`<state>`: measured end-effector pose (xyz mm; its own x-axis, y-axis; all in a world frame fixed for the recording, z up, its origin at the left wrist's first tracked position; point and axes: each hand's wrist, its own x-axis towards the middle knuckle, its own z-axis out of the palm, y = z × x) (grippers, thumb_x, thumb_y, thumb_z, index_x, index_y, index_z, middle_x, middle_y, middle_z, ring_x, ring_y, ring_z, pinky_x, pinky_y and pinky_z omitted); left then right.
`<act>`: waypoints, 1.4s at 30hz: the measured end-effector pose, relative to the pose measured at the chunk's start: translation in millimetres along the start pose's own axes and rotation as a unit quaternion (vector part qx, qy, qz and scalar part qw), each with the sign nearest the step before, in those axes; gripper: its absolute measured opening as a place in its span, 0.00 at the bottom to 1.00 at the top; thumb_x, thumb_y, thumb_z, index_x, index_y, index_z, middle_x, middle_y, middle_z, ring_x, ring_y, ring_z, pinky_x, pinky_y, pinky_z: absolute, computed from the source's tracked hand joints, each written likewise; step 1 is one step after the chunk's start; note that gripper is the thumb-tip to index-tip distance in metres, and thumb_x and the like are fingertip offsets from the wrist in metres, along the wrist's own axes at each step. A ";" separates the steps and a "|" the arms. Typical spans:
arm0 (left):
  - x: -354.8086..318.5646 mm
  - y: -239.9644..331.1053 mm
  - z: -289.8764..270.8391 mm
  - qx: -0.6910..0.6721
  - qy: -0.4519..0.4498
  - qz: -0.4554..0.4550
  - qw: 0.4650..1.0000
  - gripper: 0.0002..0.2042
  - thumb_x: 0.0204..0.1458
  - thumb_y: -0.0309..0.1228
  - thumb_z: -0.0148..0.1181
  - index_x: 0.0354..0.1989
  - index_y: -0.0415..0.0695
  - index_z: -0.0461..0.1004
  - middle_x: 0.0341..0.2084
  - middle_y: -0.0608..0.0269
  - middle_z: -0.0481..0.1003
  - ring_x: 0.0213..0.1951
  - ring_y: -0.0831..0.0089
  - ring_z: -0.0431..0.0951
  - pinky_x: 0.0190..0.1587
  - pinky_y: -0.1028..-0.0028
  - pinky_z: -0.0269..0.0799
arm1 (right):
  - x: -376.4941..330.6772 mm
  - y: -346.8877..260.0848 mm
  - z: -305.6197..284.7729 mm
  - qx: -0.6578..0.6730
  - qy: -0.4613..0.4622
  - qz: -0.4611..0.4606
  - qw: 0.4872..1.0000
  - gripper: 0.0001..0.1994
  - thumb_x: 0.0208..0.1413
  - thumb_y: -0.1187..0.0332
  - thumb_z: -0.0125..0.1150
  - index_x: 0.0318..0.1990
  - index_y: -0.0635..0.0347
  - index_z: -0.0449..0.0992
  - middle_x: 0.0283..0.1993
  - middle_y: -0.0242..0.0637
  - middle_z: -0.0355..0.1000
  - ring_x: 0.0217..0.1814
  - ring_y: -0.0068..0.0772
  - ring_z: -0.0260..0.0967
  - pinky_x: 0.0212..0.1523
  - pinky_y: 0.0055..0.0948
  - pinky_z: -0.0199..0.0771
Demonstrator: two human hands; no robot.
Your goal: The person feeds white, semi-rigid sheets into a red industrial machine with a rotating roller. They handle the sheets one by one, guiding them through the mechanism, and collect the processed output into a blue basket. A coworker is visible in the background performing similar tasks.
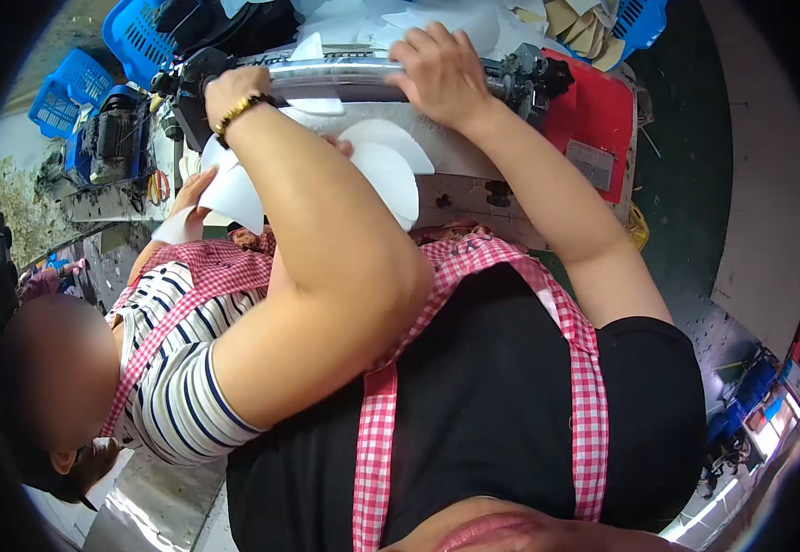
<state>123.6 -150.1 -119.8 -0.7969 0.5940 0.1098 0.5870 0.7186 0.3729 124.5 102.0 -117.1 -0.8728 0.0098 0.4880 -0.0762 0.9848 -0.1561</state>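
Observation:
My right hand [441, 75] is at the right part of a shiny roller [331, 72] on a bench machine, fingers bent and apart, with nothing visible in it. Of my left hand [338, 143] only fingertips show, closed at a fan of white cut pieces [386, 166]; the rest seems hidden behind a co-worker's forearm. That bare arm, coming from a striped sleeve, crosses in front of me, and the co-worker's braceleted hand [234, 97] is at the roller's left end. The co-worker's other hand [195, 191] holds more white pieces. One white piece [317, 106] lies just below the roller.
Blue plastic baskets [70, 92] stand at the far left, with another blue basket [641, 23] at the far right. White sheets [345, 23] are heaped behind the machine. A red board [602, 110] lies to its right. Orange-handled scissors [157, 188] are at the left.

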 end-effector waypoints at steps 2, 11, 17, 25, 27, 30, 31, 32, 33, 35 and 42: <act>39.2 -12.5 20.2 0.047 -0.034 -0.016 0.998 0.20 0.62 0.45 0.55 0.56 0.45 0.72 0.49 0.54 0.75 0.47 0.63 0.76 0.53 0.65 0.70 | 24.8 9.2 15.8 0.009 -0.066 0.005 0.998 0.07 0.56 0.66 0.57 0.39 0.52 0.80 0.40 0.34 0.78 0.49 0.38 0.72 0.50 0.42 0.67; 54.1 -26.3 25.3 -0.408 -0.142 -0.102 0.896 0.17 0.58 0.43 0.64 0.47 0.43 0.80 0.33 0.70 0.78 0.35 0.75 0.76 0.38 0.71 0.71 | 49.5 26.5 20.4 0.095 -0.195 0.148 0.965 0.09 0.50 0.73 0.53 0.33 0.53 0.80 0.45 0.33 0.80 0.50 0.41 0.74 0.52 0.45 0.67; -30.6 29.2 -74.6 -0.222 -0.093 -0.094 0.966 0.13 0.62 0.37 0.61 0.50 0.42 0.77 0.34 0.67 0.77 0.33 0.74 0.74 0.38 0.73 0.69 | -56.9 -50.0 -16.0 0.020 -0.069 -0.158 0.985 0.04 0.48 0.67 0.59 0.24 0.48 0.77 0.29 0.28 0.72 0.41 0.33 0.69 0.43 0.36 0.65; 23.3 3.6 -11.6 -0.123 -0.027 -0.078 0.989 0.12 0.63 0.38 0.59 0.45 0.42 0.77 0.33 0.67 0.76 0.36 0.74 0.73 0.41 0.72 0.68 | 14.0 -4.5 -15.3 0.003 -0.014 0.017 1.000 0.12 0.54 0.55 0.64 0.38 0.51 0.81 0.38 0.31 0.75 0.49 0.34 0.68 0.49 0.38 0.64; 53.3 -16.8 12.4 -0.146 -0.047 -0.107 0.982 0.12 0.63 0.38 0.59 0.44 0.42 0.78 0.33 0.66 0.76 0.37 0.74 0.73 0.42 0.72 0.68 | 17.8 -7.5 -12.5 0.121 -0.147 0.089 0.978 0.15 0.56 0.55 0.63 0.41 0.57 0.80 0.44 0.34 0.78 0.50 0.39 0.72 0.50 0.41 0.69; 86.8 -30.2 26.0 -0.201 -0.094 -0.142 0.965 0.12 0.63 0.39 0.58 0.42 0.41 0.78 0.33 0.66 0.76 0.38 0.73 0.73 0.43 0.72 0.68 | -3.9 -17.4 -14.2 0.351 -0.168 0.106 0.915 0.17 0.58 0.58 0.61 0.43 0.64 0.79 0.44 0.43 0.80 0.45 0.45 0.77 0.47 0.43 0.74; 90.7 -32.6 28.7 -0.225 -0.098 -0.142 0.959 0.12 0.63 0.39 0.58 0.41 0.41 0.78 0.33 0.66 0.76 0.38 0.73 0.73 0.44 0.71 0.68 | -11.5 -18.3 -12.4 0.349 -0.173 0.148 0.909 0.16 0.59 0.58 0.61 0.43 0.64 0.79 0.41 0.44 0.79 0.43 0.44 0.77 0.45 0.42 0.74; 89.3 -34.6 32.2 -0.251 -0.099 -0.138 0.953 0.13 0.63 0.39 0.58 0.41 0.41 0.78 0.33 0.66 0.76 0.38 0.73 0.73 0.44 0.71 0.68 | -17.9 -23.6 -14.1 0.348 -0.178 0.192 0.900 0.16 0.59 0.59 0.61 0.42 0.65 0.78 0.39 0.46 0.79 0.41 0.43 0.77 0.44 0.41 0.74; 82.3 -36.8 35.0 -0.277 -0.093 -0.134 0.947 0.13 0.63 0.39 0.57 0.40 0.41 0.78 0.32 0.66 0.76 0.39 0.73 0.73 0.45 0.71 0.68 | -23.5 -28.6 -14.7 0.347 -0.183 0.235 0.889 0.16 0.59 0.59 0.61 0.42 0.65 0.78 0.36 0.47 0.79 0.39 0.43 0.77 0.42 0.41 0.74; 55.4 -36.8 42.4 -0.323 -0.054 -0.117 0.938 0.13 0.64 0.40 0.57 0.39 0.41 0.78 0.32 0.66 0.76 0.39 0.73 0.72 0.45 0.71 0.68 | -31.8 -33.5 -12.5 0.329 -0.190 0.258 0.888 0.16 0.59 0.57 0.60 0.38 0.64 0.79 0.32 0.51 0.78 0.36 0.50 0.76 0.41 0.43 0.74; 3.6 27.2 -14.5 -0.491 -0.158 -0.209 0.831 0.14 0.66 0.39 0.50 0.49 0.42 0.75 0.50 0.60 0.75 0.51 0.72 0.74 0.52 0.67 0.72 | -34.2 -26.6 -15.8 0.208 -0.193 0.232 0.930 0.17 0.59 0.51 0.60 0.37 0.57 0.82 0.33 0.48 0.78 0.37 0.55 0.77 0.43 0.48 0.75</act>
<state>134.7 -133.7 -95.9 -0.7334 0.5431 -0.4089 -0.2556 0.3371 0.9061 164.0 78.3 -116.1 -0.9603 0.2748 -0.0476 0.2423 0.7376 -0.6303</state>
